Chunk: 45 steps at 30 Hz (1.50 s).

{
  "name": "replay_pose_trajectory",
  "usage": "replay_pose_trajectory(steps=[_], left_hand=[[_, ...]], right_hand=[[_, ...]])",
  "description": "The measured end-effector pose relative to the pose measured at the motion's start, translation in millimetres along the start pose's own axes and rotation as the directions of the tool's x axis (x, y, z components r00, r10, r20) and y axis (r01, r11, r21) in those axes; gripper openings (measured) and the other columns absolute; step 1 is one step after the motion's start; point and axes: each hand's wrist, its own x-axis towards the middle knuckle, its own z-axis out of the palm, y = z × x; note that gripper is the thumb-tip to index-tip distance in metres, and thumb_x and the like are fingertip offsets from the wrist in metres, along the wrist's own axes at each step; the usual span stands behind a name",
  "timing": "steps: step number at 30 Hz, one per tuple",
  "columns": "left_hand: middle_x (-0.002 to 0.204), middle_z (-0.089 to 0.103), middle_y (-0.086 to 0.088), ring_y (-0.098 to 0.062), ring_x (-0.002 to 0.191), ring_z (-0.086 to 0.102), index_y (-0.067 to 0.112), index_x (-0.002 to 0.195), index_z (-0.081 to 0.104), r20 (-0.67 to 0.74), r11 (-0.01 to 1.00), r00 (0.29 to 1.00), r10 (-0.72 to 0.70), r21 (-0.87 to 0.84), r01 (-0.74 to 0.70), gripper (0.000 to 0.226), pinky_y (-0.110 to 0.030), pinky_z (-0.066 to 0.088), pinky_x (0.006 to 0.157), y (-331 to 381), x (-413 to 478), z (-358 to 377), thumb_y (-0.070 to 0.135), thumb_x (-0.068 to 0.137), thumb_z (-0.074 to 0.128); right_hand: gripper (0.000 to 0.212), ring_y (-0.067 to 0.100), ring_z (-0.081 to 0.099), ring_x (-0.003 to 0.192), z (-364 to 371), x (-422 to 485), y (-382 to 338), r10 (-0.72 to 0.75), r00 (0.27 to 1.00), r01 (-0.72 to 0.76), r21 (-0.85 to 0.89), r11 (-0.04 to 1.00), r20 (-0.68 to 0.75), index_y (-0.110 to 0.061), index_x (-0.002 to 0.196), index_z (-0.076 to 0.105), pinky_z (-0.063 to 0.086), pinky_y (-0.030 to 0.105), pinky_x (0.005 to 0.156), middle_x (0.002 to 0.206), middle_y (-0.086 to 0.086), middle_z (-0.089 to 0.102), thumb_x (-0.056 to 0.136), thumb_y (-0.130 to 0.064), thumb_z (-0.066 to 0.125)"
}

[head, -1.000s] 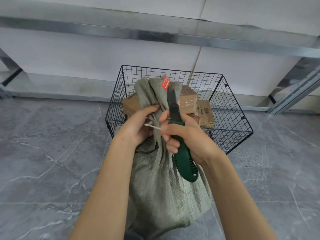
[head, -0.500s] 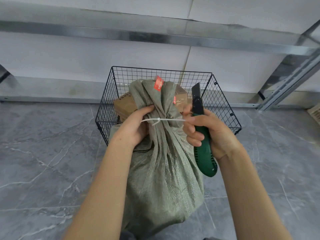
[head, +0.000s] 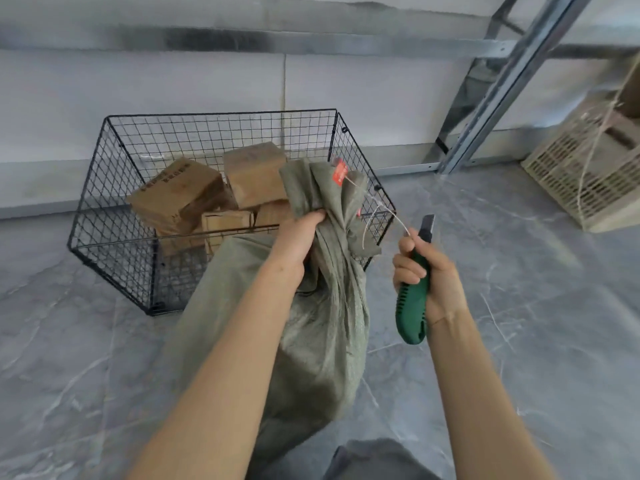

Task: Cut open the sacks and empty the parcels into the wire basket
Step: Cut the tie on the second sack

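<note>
A grey-green woven sack (head: 322, 334) stands on the floor in front of the black wire basket (head: 114, 216). My left hand (head: 298, 240) grips its bunched neck, just below a red tag (head: 340, 172). A white zip tie (head: 381, 211) hangs loose from the neck toward my right hand (head: 427, 271), which holds a green-handled utility knife (head: 414, 299) with the blade up and pinches the tie's end. Several brown cardboard parcels (head: 252, 173) lie in the basket.
A grey marble-pattern floor (head: 536, 289) surrounds the sack. A beige slatted crate (head: 585, 174) sits at the right, beside a slanted metal shelf upright (head: 498, 84). A grey wall with a metal rail runs behind the basket. A dark trouser knee (head: 377, 459) shows at the bottom.
My right hand has pulled right and away from the sack with the knife and the tie end; the zip tie has come loose from the neck. The view has swung to the right.
</note>
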Motion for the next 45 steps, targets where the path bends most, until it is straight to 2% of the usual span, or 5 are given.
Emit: replay_pose_trajectory(steps=[13, 19, 31, 38, 45], left_hand=[[0.073, 0.056, -0.004, -0.021, 0.071, 0.053, 0.01, 0.084, 0.06, 0.068, 0.799, 0.996, 0.053, 0.595, -0.083, 0.016, -0.029, 0.038, 0.059, -69.4, 15.4, 106.6, 0.022, 0.091, 0.051], [0.078, 0.056, -0.007, -0.022, 0.069, 0.052, 0.008, 0.092, 0.062, 0.025, 0.771, 0.999, 0.039, 0.635, -0.046, 0.022, -0.029, 0.036, 0.059, -80.4, 29.5, 119.0, 0.026, 0.092, 0.049], [0.084, 0.064, -0.004, -0.021, 0.08, 0.06, 0.024, 0.073, 0.056, -0.038, 0.812, 0.998, -0.041, 0.581, 0.055, 0.018, -0.033, 0.048, 0.078, -80.2, 40.3, 127.0, 0.025, 0.09, 0.054], [0.09, 0.062, -0.009, -0.023, 0.083, 0.06, 0.022, 0.073, 0.054, -0.018, 0.825, 0.998, -0.064, 0.562, 0.063, 0.018, -0.032, 0.045, 0.077, -75.3, 33.7, 124.6, 0.023, 0.091, 0.054], [0.087, 0.057, -0.008, -0.02, 0.076, 0.054, 0.021, 0.071, 0.05, 0.017, 0.854, 1.0, -0.026, 0.521, 0.014, 0.021, -0.03, 0.04, 0.065, -62.6, 17.7, 110.9, 0.022, 0.092, 0.052]], right_hand=[[0.072, 0.007, 0.041, 0.035, -161.2, -43.3, -19.5, -0.047, 0.884, 0.207, 0.299, 0.932, -0.466, -0.005, 0.091, 0.06, 0.041, 0.017, 0.034, 0.077, 0.005, 0.07, 0.028, 0.002, 0.095], [0.003, 0.009, 0.043, 0.034, -222.1, -31.2, -20.7, 0.075, 0.622, 0.184, 0.239, 0.953, -0.779, -0.005, 0.094, 0.057, 0.042, 0.017, 0.037, 0.073, 0.008, 0.071, 0.093, -0.004, 0.055], [0.017, 0.013, 0.052, 0.03, -279.8, 1.8, -19.3, 0.219, 0.441, 0.106, 0.293, 0.95, -0.87, -0.005, 0.115, 0.052, 0.045, 0.018, 0.035, 0.069, 0.013, 0.071, 0.1, -0.01, 0.045], [0.03, 0.013, 0.051, 0.04, -274.8, -6.8, -21.1, 0.146, 0.374, 0.094, 0.194, 0.977, -0.916, -0.006, 0.13, 0.043, 0.047, 0.017, 0.038, 0.115, 0.012, 0.066, 0.102, -0.016, 0.042], [0.011, 0.01, 0.047, 0.036, -232.9, -10.9, -34.8, 0.064, 0.466, 0.16, 0.155, 0.975, -0.882, -0.008, 0.097, 0.059, 0.044, 0.016, 0.04, 0.069, 0.003, 0.066, 0.098, -0.013, 0.049]])
